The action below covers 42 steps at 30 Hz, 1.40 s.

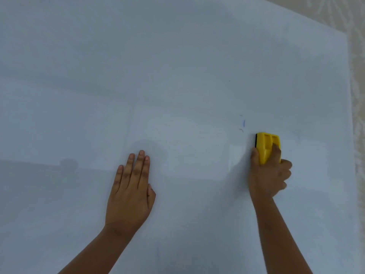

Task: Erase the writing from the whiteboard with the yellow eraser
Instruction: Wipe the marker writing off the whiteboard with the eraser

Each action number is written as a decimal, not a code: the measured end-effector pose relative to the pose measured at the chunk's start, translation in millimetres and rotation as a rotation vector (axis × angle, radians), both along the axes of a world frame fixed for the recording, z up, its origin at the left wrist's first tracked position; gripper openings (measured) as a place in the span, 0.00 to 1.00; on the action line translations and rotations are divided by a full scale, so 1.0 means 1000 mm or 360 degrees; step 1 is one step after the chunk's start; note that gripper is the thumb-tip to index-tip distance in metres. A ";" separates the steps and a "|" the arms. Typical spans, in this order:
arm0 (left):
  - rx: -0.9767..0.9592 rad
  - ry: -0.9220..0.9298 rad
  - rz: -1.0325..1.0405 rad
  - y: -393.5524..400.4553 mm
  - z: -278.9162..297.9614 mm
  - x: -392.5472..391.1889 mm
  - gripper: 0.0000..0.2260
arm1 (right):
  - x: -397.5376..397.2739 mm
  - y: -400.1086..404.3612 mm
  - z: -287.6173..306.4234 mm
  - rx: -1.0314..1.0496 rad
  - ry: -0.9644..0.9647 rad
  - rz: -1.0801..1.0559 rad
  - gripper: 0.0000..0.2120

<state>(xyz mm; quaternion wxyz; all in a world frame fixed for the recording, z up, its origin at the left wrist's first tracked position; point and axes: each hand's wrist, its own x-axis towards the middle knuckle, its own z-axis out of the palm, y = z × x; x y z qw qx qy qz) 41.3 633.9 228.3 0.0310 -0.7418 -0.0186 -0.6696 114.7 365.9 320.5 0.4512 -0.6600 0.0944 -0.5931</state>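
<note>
The whiteboard (177, 76) fills almost the whole head view. My right hand (269, 175) grips the yellow eraser (266, 144), which has a black felt strip along its left edge and presses against the board at the right. A few faint blue and grey marker traces (244, 123) remain just above and left of the eraser. My left hand (130, 192) lies flat on the board at lower centre, fingers together and pointing up, holding nothing.
The board's right edge (348, 95) runs down the right side of the view, with pale patterned wall (357, 56) beyond it. Dim reflections and smudges show on the board's left half.
</note>
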 end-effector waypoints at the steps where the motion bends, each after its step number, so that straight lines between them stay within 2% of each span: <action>1: 0.0003 -0.0001 0.0002 0.000 0.000 0.000 0.25 | -0.002 0.010 0.009 0.0025 0.0012 0.0003 0.28; 5: 0.0006 0.0007 0.0005 0.001 0.000 -0.001 0.25 | -0.015 0.047 0.001 -0.0331 -0.0094 -0.0018 0.27; 8: 0.0019 0.0017 0.0008 0.001 0.000 -0.001 0.25 | -0.014 0.030 -0.024 -0.0470 -0.0068 -0.0085 0.27; 14: 0.0007 0.0020 -0.0010 0.003 -0.002 -0.001 0.26 | 0.000 0.004 0.005 0.0009 0.0046 -0.0015 0.27; 17: 0.0017 0.0019 -0.0029 0.003 -0.001 0.002 0.26 | -0.005 0.020 0.013 -0.0105 0.0020 -0.0016 0.27; 20: 0.0022 0.0019 -0.0035 0.003 -0.001 0.002 0.26 | -0.008 0.020 -0.008 -0.0355 -0.0025 -0.0066 0.27; 22: 0.0022 0.0021 -0.0034 0.002 -0.002 0.002 0.26 | -0.006 0.003 -0.014 -0.0344 0.0012 -0.0087 0.27; 25: 0.0021 -0.0010 -0.0044 0.002 -0.001 0.002 0.25 | 0.001 -0.019 0.012 0.0112 0.0071 -0.0005 0.26; 27: 0.0017 -0.0016 -0.0042 0.002 -0.001 0.002 0.25 | 0.003 -0.013 0.042 0.0253 0.0057 0.0026 0.26; 31: 0.0016 -0.0025 -0.0049 0.002 -0.002 0.004 0.26 | -0.007 0.038 0.070 -0.0136 -0.0034 -0.0050 0.26; 36: 0.0015 -0.0030 -0.0052 0.001 -0.002 0.004 0.26 | -0.010 0.048 0.027 -0.0553 -0.0183 -0.0164 0.26; 42: 0.0005 -0.0025 -0.0064 0.000 -0.001 0.003 0.26 | -0.004 0.026 0.065 -0.0222 -0.0052 -0.0180 0.26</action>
